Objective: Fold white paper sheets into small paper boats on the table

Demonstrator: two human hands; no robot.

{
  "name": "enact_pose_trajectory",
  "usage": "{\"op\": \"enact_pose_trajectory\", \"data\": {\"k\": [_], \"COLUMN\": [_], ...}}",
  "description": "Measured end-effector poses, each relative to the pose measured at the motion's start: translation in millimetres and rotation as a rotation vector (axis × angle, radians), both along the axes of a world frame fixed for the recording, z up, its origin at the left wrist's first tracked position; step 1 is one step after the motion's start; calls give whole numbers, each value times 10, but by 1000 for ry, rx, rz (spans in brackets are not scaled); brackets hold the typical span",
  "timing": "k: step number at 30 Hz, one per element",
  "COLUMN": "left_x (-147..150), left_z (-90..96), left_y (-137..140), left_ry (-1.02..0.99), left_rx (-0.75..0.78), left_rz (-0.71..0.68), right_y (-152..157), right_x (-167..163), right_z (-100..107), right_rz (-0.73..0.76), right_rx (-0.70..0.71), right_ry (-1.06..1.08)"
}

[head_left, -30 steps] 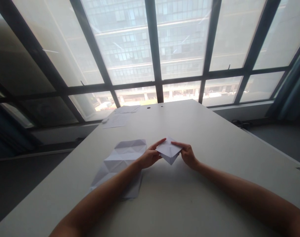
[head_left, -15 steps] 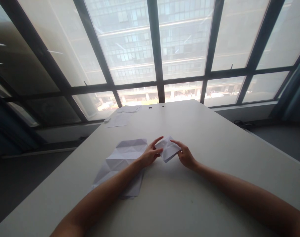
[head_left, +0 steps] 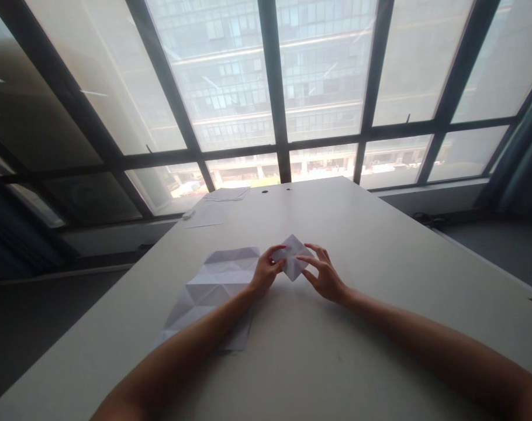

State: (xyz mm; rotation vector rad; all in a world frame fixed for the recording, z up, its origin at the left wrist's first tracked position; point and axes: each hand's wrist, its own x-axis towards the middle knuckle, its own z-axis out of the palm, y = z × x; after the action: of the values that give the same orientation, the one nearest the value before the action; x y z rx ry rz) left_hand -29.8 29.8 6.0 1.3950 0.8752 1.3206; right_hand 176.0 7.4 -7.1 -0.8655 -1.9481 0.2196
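A small white folded paper [head_left: 293,270] is held up over the table, turned so that it looks like a diamond. My left hand [head_left: 266,272] pinches its left corner between thumb and fingers. On the right side, my right hand [head_left: 328,278] has its fingers around the corner, with one fingertip lying on the front face and the thumb by the lower right edge. What the fingers do behind the paper is hidden. Beside my left forearm lies a larger creased sheet of paper [head_left: 220,275] on the table, partly covered by that arm.
The long white table [head_left: 358,234] reaches towards tall windows [head_left: 235,76] with dark frames. More white sheets [head_left: 204,216] lie at its far left end, with a small pale object [head_left: 187,215] beside them. Curtains [head_left: 515,152] hang at both sides.
The folded paper has turned and now faces me as a flatter, more even diamond. My right hand has shifted its fingers on it and spread them more. My left hand keeps its hold.
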Motion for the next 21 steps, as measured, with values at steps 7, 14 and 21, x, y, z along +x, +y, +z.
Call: {"op": "enact_pose_trajectory", "data": {"k": [7,14,21], "left_x": [2,-1,-34], "left_z": [18,10,10], "left_y": [-51,-70,-70], "left_ry": [-22,-132,112], "left_rx": [-85,-220,-249], "left_rz": [-124,-288,-410], "right_y": [16,0,-24], "right_x": [36,17,18], "right_z": [30,64,82], "right_rz": [-6,-5,30], "right_rx": [81,86,83], "right_ry": [-62,-15,5]}}
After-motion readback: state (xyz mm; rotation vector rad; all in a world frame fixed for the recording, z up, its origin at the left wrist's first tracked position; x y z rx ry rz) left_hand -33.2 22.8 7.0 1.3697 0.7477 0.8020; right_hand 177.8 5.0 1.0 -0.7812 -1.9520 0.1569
